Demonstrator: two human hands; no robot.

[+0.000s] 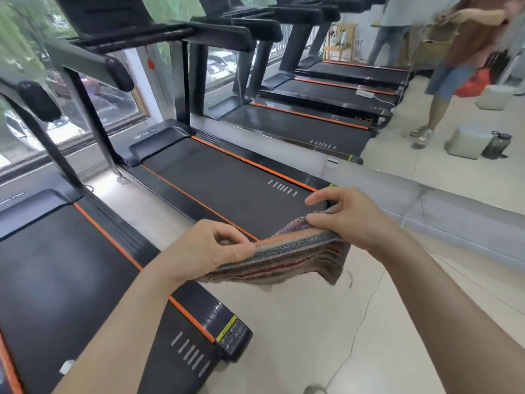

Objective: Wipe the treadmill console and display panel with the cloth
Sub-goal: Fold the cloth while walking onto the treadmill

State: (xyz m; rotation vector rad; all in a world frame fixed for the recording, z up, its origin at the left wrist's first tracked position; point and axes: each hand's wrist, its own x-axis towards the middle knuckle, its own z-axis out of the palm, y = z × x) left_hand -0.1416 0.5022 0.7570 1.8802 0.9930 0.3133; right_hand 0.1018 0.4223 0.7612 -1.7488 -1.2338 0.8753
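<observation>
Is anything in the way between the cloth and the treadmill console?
Nothing visible. The left hand and right hand hold the cloth near the rear end of the belt. Only that bare belt lies between it and the console.

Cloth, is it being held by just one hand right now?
No, the left hand pinches one edge of the cloth and the right hand pinches the opposite edge, holding it up between them.
</observation>
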